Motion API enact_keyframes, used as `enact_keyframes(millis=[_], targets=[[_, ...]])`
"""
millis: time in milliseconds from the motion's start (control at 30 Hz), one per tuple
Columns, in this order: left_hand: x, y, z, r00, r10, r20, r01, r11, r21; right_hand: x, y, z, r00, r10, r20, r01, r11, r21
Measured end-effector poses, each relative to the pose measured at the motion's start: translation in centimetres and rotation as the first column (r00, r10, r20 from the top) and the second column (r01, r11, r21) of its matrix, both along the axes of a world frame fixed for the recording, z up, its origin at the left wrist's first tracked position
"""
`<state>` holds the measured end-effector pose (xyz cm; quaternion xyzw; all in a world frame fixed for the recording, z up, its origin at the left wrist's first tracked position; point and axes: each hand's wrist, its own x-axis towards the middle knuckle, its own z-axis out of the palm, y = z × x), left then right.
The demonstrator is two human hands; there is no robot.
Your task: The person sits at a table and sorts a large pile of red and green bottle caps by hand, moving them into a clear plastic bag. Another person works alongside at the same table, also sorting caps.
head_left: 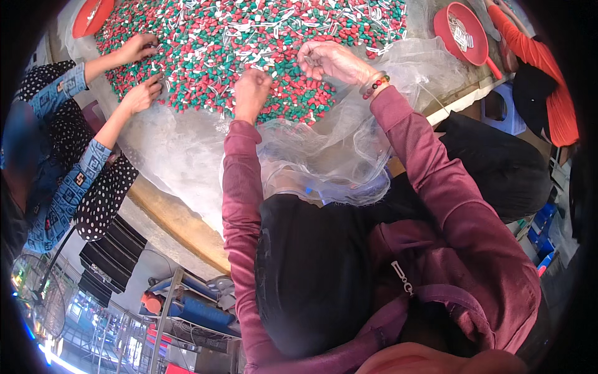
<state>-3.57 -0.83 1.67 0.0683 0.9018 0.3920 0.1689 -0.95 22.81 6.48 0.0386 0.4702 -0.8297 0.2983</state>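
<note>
A clear plastic sheet [187, 149] covers the desk [180, 224] under a heap of red, green and white small pieces [249, 43] — red bowls [464, 31] sit at its corners. Left hand [251, 93] rests clenched on the heap; right hand [330, 61] fingers pinch one small piece.

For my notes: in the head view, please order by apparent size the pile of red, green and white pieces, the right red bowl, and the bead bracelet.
1. Pile, by far the largest.
2. Right red bowl.
3. Bead bracelet, smallest.
</note>
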Motion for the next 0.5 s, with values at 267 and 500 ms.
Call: enact_keyframes(millis=[267, 500], targets=[[1.0, 2.5, -1.5, 0.931, -0.286, -0.229, 0.218, 0.934, -0.282, 0.5, -3.2, -2.0, 0.960, 0.123, -0.252, 0.067, 0.773, 0.631], [-1.9, -2.6, 1.9, 0.884, 0.232, 0.406, -0.400, 0.825, 0.399, 5.7, -8.1, -1.0, 0.555, 0.822, -0.129, -0.106, 0.223, 0.969]])
